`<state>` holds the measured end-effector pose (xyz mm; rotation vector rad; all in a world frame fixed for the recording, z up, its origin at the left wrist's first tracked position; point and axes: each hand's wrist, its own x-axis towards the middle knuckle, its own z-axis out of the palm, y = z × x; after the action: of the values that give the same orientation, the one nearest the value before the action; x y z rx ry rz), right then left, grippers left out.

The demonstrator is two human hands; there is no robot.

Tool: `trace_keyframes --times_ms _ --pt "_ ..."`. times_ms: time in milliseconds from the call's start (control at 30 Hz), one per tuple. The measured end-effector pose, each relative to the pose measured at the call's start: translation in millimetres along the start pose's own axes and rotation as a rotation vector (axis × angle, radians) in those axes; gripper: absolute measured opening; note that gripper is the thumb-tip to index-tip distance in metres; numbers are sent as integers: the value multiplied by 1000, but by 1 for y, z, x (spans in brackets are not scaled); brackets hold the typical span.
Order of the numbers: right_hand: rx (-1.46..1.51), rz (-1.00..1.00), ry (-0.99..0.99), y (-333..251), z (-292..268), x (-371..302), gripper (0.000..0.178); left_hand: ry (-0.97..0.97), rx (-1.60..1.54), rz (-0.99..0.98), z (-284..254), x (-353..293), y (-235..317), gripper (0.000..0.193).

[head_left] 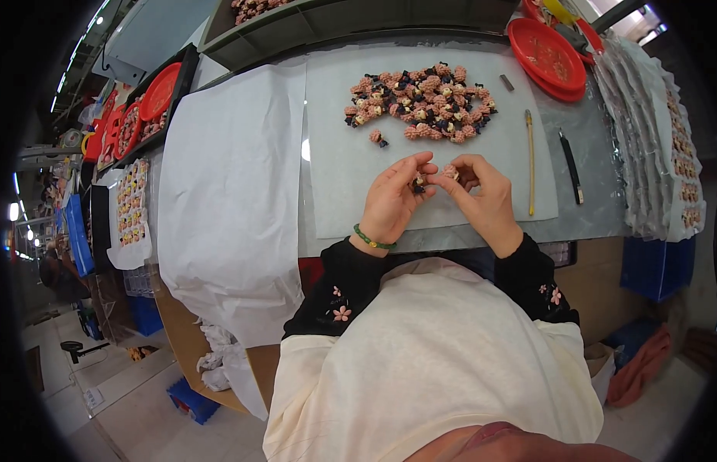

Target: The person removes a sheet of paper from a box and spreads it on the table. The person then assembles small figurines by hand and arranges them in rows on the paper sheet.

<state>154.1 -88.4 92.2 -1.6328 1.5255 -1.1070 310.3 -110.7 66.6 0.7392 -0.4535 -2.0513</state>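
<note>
1. While both hands meet above the pale felt sheet (335, 177) on the grey counter (589, 192), the left hand (393, 202) has its grip pinched on a small dark-and-cream flower piece (418, 183)
2. The right hand (482, 196) pinches a small pink fabric flower (450, 171), just beside the first
3. Judged: keep fingertips close and steady, aligning the pieces before pressing
4. Both pieces are too small to tell facing or long axis
5. A heap of pink and dark flowers (420, 102) lies beyond
</note>
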Motion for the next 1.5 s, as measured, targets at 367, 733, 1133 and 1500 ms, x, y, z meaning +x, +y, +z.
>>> trace_keyframes --times_ms 367,733,1133,1500 --pt "251 -188 -41 14 3 -5 17 -47 453 141 -1 1 -3 23" --pt "-313 -191 156 40 -29 20 18 51 233 163 4 7 -2 28" --pt "-452 217 178 58 -101 43 36 -18 358 361 -16 12 -16 46" --pt "388 -74 25 -4 -46 31 25 32 418 282 -11 7 -12 39"
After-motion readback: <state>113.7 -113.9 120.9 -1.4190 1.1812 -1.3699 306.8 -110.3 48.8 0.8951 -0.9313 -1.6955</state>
